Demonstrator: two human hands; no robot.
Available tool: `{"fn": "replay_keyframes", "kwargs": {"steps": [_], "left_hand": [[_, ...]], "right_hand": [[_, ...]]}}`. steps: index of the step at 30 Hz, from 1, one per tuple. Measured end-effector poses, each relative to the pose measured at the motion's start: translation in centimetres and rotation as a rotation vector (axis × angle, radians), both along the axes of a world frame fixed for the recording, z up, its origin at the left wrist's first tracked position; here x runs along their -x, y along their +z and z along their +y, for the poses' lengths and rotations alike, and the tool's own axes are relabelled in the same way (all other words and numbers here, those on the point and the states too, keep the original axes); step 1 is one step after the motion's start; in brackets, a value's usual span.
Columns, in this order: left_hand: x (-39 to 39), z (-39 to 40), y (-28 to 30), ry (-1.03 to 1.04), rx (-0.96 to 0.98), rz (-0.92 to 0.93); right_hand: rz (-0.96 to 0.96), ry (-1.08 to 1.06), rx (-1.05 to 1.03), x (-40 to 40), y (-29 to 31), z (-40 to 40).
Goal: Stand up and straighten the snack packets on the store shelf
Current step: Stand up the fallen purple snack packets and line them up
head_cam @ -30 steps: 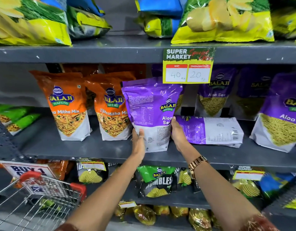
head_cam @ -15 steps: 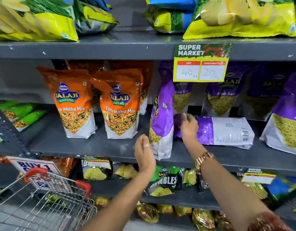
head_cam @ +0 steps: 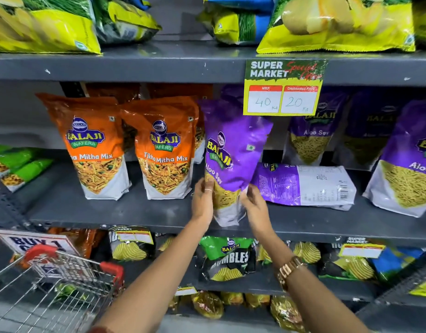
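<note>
A purple Aloo Sev packet [head_cam: 231,152] stands upright at the front of the middle shelf [head_cam: 135,212], its front label turned toward me. My left hand [head_cam: 203,200] grips its lower left edge and my right hand [head_cam: 254,206] grips its lower right edge. Just to its right another purple packet [head_cam: 308,186] lies flat on its side, back label up. Two orange Tikha Mitha Mix packets [head_cam: 96,147] [head_cam: 165,150] stand upright to the left. Further purple packets [head_cam: 408,169] stand at the right.
A price tag [head_cam: 282,88] hangs from the upper shelf edge. Yellow chip bags [head_cam: 336,22] lie on the top shelf. Green and black packets [head_cam: 227,258] fill the lower shelf. A wire shopping cart [head_cam: 53,280] with red handles stands at the lower left.
The purple packet has been rotated from back-facing, through edge-on, to front-facing. Both hands have returned to grip its lower edges.
</note>
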State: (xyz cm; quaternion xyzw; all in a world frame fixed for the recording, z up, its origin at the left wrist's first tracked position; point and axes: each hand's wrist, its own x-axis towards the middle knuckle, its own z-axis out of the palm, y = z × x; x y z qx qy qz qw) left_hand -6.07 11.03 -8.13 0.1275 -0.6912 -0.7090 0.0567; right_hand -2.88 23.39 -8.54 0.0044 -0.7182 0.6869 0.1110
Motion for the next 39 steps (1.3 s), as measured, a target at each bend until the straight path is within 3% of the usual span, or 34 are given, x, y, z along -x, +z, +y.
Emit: {"fn": "replay_keyframes", "kwargs": {"steps": [2, 4, 7, 9, 16, 26, 31, 39], "left_hand": [[-0.9, 0.3, -0.8, 0.033, 0.038, 0.069], [-1.6, 0.6, -1.2, 0.044, 0.053, 0.111], [-0.9, 0.0, -1.5, 0.112, 0.097, 0.069], [0.1, -0.7, -1.2, 0.085, 0.022, 0.026], [2.3, -2.8, -1.6, -0.254, 0.028, -0.052], [-0.8, 1.6, -2.4, 0.066, 0.210, 0.097], [-1.3, 1.8, -1.9, 0.062, 0.218, 0.076], [-4.5, 6.0, -1.2, 0.331, -0.026, -0.033]], "right_hand": [[-0.047, -0.021, 0.031, 1.3, 0.5, 0.7], [-0.045, -0.071, -0.067, 2.1, 0.6, 1.3], [0.037, -0.311, -0.176, 2.2, 0.4, 1.4], [0.082, -0.441, -0.150, 1.4, 0.2, 1.2], [0.050, -0.252, -0.341, -0.5, -2.8, 0.7], [0.018, -0.390, -0.390, 1.7, -1.8, 2.6], [-0.046, -0.453, -0.359, 1.8, -1.6, 3.9], [-0.019, -0.651, -0.416, 2.4, 1.0, 9.3]]}}
